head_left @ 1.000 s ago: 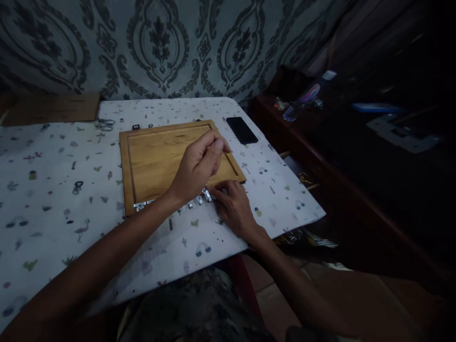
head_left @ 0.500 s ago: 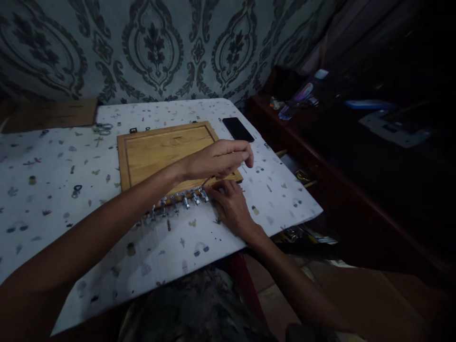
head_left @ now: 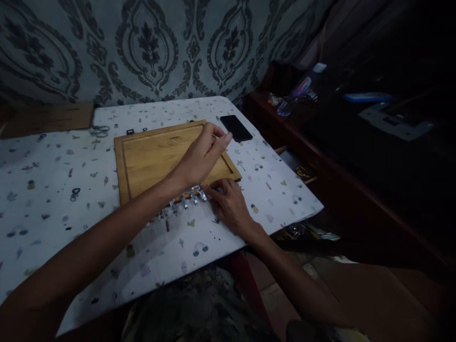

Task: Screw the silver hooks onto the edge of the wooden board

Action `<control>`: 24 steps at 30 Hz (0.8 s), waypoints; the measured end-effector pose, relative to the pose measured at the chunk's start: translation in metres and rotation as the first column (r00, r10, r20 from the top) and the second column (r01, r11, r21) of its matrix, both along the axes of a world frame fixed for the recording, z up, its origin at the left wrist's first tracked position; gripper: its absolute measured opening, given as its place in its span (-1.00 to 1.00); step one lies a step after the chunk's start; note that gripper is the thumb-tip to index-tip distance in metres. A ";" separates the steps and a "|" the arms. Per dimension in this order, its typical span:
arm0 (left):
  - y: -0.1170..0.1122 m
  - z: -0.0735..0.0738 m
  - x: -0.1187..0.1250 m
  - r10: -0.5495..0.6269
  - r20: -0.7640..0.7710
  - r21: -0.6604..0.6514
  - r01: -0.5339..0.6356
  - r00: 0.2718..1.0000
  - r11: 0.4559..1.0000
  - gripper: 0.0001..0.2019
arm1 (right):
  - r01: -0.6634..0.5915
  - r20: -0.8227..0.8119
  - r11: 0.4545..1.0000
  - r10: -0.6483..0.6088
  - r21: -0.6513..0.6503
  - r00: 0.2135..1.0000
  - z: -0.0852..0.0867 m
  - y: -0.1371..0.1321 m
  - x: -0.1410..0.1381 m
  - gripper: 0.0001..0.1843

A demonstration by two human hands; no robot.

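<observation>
A framed wooden board [head_left: 153, 156] lies flat on the table, with a row of small shiny metal clips [head_left: 184, 202] along its near edge. My left hand [head_left: 203, 154] is raised over the right part of the board, thumb and fingers pinched together. Whatever is in that pinch is too small to make out. My right hand [head_left: 231, 206] rests by the board's near right corner, its bent fingers closed on the right end of the clip row. My left forearm hides the left clips and part of the board.
A black phone [head_left: 236, 128] lies beyond the board on the patterned white tablecloth [head_left: 85, 190]. Scissors [head_left: 99, 131] and a cardboard piece [head_left: 50, 121] are at the far left. To the right stand a dark cabinet with a plastic bottle [head_left: 302, 88] and a partly open drawer [head_left: 294, 164].
My left hand has drawn back from beyond the board's right edge, up and to the left, and turned so its fingers point upward. My right hand stays at the clips.
</observation>
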State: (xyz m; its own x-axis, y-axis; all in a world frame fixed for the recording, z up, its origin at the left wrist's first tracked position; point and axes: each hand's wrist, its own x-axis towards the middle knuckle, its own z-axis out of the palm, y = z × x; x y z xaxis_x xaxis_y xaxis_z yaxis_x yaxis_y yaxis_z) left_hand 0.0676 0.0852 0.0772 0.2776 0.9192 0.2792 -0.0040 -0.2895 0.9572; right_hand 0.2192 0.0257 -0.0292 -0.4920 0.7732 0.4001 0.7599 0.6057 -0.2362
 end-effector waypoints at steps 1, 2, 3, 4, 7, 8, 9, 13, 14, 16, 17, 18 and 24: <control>-0.003 0.000 0.001 0.031 0.015 -0.018 -0.031 0.999 0.999 -0.87 | -0.002 -0.003 1.000 0.002 0.002 1.000 0.000 0.000 0.000 -0.58; -0.006 0.000 0.003 0.048 0.032 -0.035 -0.047 0.998 0.998 -0.89 | -0.003 -0.002 1.000 0.003 -0.002 1.000 0.001 0.000 0.000 -0.57; -0.009 -0.001 0.004 0.059 0.046 -0.046 -0.057 0.997 0.997 -0.91 | -0.006 0.001 1.000 0.006 -0.010 1.000 0.001 0.000 0.000 -0.56; -0.011 -0.001 0.006 0.068 0.062 -0.053 -0.065 0.996 0.997 -0.94 | -0.008 0.006 1.000 0.008 -0.019 1.000 0.002 0.000 0.000 -0.54; -0.013 -0.004 0.011 0.083 0.113 -0.083 -0.073 0.990 0.994 -0.94 | -0.008 0.010 0.999 0.008 -0.031 1.000 0.002 -0.001 0.000 -0.51; -0.013 -0.005 0.013 0.082 0.129 -0.094 -0.071 0.988 0.993 -0.92 | -0.008 0.008 1.000 0.008 -0.024 1.000 0.002 -0.001 0.000 -0.52; -0.011 -0.006 0.014 0.081 0.144 -0.098 -0.067 0.986 0.993 -0.92 | -0.007 0.007 1.000 0.007 -0.015 1.000 0.002 -0.001 0.000 -0.53; -0.004 -0.010 0.017 0.065 0.166 -0.046 -0.058 0.984 0.997 -0.87 | 0.003 0.004 1.000 -0.004 0.013 1.000 0.001 -0.001 0.000 -0.59; -0.002 -0.011 0.018 0.059 0.167 -0.035 -0.054 0.984 0.998 -0.84 | 0.002 0.006 1.000 -0.002 0.011 1.000 0.001 0.000 0.000 -0.60; 0.000 -0.011 0.018 0.024 0.171 -0.026 -0.019 0.985 0.999 -0.81 | -0.006 0.009 1.000 0.006 0.002 1.000 0.001 0.000 0.000 -0.59; 0.002 -0.011 0.018 -0.007 0.175 -0.025 0.011 0.985 1.000 -0.80 | -0.008 0.011 1.000 0.008 -0.002 1.000 0.001 0.000 0.000 -0.58; 0.002 -0.011 0.017 -0.039 0.180 -0.029 0.045 0.983 0.999 -0.80 | -0.008 0.011 1.000 0.008 -0.004 1.000 0.001 0.000 0.000 -0.58; 0.005 -0.005 0.013 -0.199 0.163 -0.072 0.212 0.966 0.975 -0.82 | -0.001 0.026 1.000 0.001 0.014 1.000 0.001 0.001 -0.001 -0.60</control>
State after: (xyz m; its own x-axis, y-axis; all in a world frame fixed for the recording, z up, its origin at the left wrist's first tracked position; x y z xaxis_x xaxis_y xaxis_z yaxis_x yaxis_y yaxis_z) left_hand 0.0802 0.0901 0.0724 0.4232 0.8697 0.2541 -0.2036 -0.1820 0.9620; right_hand 0.2186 0.0263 -0.0286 -0.5032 0.7673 0.3976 0.7652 0.6094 -0.2076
